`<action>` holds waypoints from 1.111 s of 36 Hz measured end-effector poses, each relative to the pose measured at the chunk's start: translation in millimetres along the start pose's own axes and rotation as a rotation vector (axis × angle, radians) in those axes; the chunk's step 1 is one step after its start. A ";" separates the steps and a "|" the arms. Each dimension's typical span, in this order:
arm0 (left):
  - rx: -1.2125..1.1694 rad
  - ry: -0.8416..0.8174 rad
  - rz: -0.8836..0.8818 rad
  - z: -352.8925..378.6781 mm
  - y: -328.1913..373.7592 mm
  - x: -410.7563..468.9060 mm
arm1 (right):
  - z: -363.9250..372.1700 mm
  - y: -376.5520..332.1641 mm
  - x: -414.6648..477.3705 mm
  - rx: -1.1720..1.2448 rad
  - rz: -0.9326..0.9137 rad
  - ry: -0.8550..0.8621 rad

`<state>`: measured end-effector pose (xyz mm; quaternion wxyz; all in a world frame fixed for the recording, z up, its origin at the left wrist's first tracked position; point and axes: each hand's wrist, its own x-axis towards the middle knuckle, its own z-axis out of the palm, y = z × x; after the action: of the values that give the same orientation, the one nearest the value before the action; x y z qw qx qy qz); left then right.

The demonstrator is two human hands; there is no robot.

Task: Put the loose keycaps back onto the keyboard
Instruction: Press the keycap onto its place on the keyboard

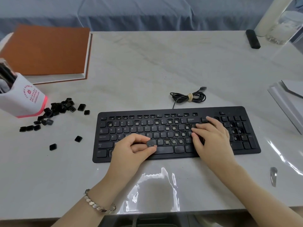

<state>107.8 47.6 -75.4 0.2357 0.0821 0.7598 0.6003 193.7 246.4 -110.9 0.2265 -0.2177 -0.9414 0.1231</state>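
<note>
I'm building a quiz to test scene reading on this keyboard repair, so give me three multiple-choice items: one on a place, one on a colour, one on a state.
1. Where does the pile of loose keycaps lie?
A. on the book
B. left of the keyboard, by the pen holder
C. right of the keyboard

2. What colour is the book's cover?
A. blue
B. green
C. orange-brown

3. What is the left hand doing?
A. pinching a keycap over the keyboard
B. lying flat on the book
C. reaching into the pen holder

Answers: 1 B, the pile lies next to the holder's base; 2 C, the cover is plainly orange-brown; 3 A, thumb and fingers close on one keycap above the bottom rows.
</note>
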 end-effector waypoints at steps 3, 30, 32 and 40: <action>0.012 -0.023 0.053 1.7 2.2 -1.7 | -14.4 -28.1 0.2 0.304 0.067 -0.100; 0.887 0.049 0.660 -16.3 -49.3 28.2 | -40.6 -34.5 -14.3 1.065 0.774 -0.347; 0.956 0.064 0.652 -18.3 -54.7 31.4 | -37.9 -36.5 -12.9 1.056 0.792 -0.314; 1.033 0.109 0.702 -18.9 -60.0 32.4 | -25.8 -50.3 -10.0 1.146 0.780 -0.300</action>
<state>80.3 28.4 -137.7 -0.0845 0.3994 0.8906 0.2005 196.3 201.1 -75.7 0.1125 -0.3662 -0.6028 0.6999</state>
